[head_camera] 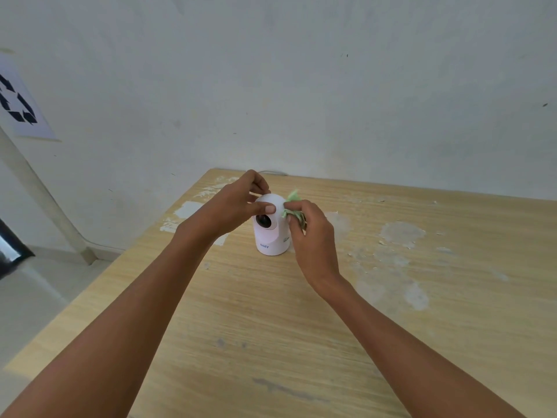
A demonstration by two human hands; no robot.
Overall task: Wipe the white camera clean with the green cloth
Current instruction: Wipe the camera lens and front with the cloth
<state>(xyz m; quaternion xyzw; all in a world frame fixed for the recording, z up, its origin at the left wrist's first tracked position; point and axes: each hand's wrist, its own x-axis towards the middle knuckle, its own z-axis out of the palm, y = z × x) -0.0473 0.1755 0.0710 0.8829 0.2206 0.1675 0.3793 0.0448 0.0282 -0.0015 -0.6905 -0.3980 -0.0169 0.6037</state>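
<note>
Two bare forearms reach in from the near edge of the wooden table [271, 327], whose pale grain is worn with whitish, flaking patches, most of them toward the right side and the far left corner. The right hand [313, 236] has its fingers curled together around a bunched green cloth [294, 206], pinching it and pressing it against the right side of the white camera [271, 233]; a loose tip of the cloth sticks up above the knuckles. The camera stands upright on the table toward the far edge, somewhat left of the middle, its dark round lens turned toward the near left and small lettering showing low on its base. The left hand [238, 203] is cupped over the camera's domed top, thumb laid across the front of the dome and fingers bent over the back, steadying it. Just beyond the far edge rises a plain pale wall [301, 86]. On the wall to the far left hangs a white sheet with a dark recycling symbol [16, 101].
</note>
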